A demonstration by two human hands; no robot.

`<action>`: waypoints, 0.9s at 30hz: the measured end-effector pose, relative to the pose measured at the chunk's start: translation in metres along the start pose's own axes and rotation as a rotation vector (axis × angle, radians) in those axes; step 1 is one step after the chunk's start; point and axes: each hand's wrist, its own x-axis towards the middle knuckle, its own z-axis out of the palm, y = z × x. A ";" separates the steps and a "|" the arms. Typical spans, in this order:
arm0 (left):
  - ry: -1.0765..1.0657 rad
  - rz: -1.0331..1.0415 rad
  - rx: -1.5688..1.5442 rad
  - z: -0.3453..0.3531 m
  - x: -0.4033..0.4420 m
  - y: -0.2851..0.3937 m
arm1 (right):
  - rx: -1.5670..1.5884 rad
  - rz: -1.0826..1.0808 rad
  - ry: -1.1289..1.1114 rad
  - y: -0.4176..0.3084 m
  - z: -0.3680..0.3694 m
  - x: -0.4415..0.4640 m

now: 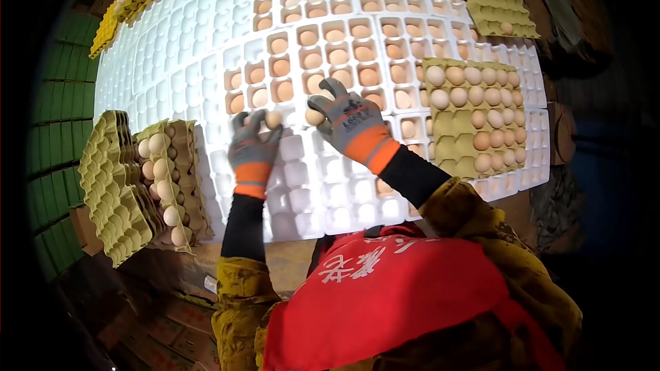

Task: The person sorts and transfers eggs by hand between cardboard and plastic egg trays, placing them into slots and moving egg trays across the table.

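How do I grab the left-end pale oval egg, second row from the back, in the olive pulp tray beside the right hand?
Probably pinch the egg by its rounded sides, from above and the near side: its top sticks up, and the cup in front is empty.

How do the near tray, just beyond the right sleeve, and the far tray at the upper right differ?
Fill: the near tray has eggs in most cups; the far tray shows only a few.
Bare cups: the near tray's are grouped at its lower left; the far tray's cover most of it.
Framing: the far tray runs to the picture's top edge; the near tray lies well inside.
Shared: both are yellowish-green with moulded cups.
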 end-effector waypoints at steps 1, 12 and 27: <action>-0.079 0.003 0.051 0.001 0.003 0.009 | -0.105 0.015 -0.034 -0.005 0.009 0.011; 0.113 -0.270 -0.929 -0.019 0.025 -0.055 | 1.571 0.571 0.209 0.035 0.010 -0.011; 0.396 0.472 -0.076 0.033 0.021 -0.083 | -0.062 -0.197 0.247 -0.034 0.119 0.203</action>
